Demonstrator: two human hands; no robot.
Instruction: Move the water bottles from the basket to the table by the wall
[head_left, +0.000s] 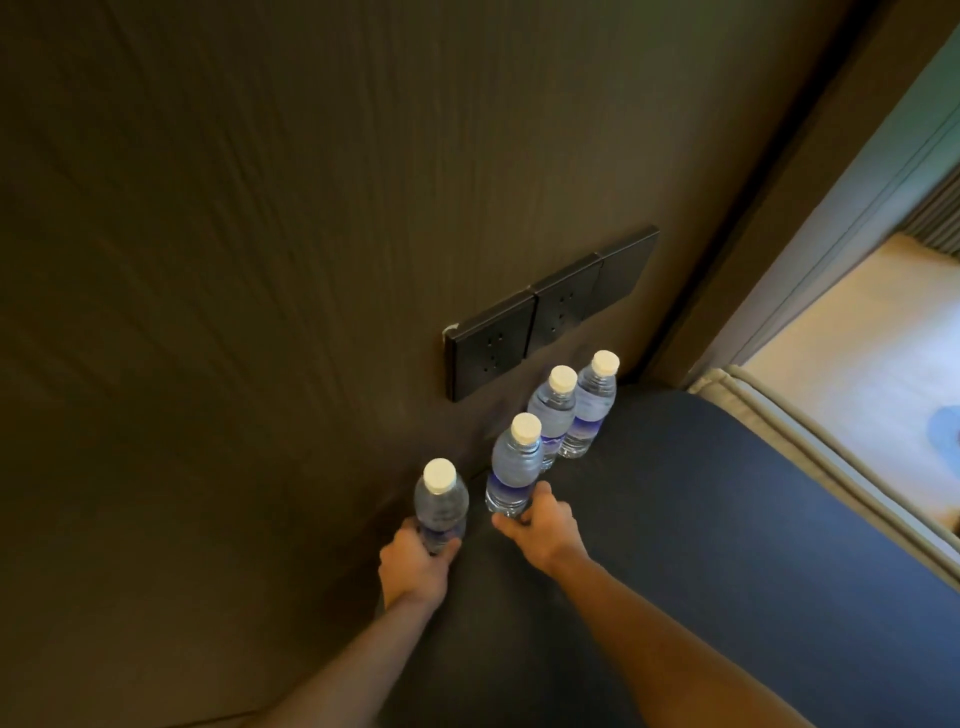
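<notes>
Two clear water bottles with white caps and blue labels, one (555, 415) and another (592, 402), stand upright on the dark round table (727, 509) close to the wall. My right hand (540, 527) grips the base of a third bottle (514, 467), upright at the table's wall side just in front of those two. My left hand (415, 561) grips the lower part of a fourth bottle (440, 501), upright further left along the wall. The basket is out of view.
A dark wood-grain wall (260, 260) rises right behind the bottles, with a black socket panel (545, 312) just above them. To the right of the table lies a bed with pale bedding (857, 374) and a piped edge.
</notes>
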